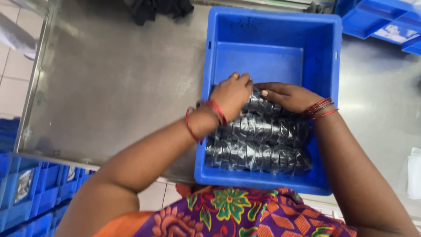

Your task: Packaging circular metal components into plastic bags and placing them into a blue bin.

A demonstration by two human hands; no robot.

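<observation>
A blue plastic crate (274, 26) stands on a steel table in front of me. In its near half lie three rows of dark ring-shaped parts wrapped in clear film (258, 153). My left hand (231, 94) is closed over the left end of the farthest row. My right hand (289, 97) lies flat on the right part of that same row, fingers pointing left. Both wrists carry red bangles. The far half of the crate floor is bare.
The steel table (114, 83) stretches left of the crate. More blue crates (386, 19) sit at the far right corner, and stacked blue bins (30, 193) stand below the table's left edge. A dark cloth (160, 8) lies at the far edge.
</observation>
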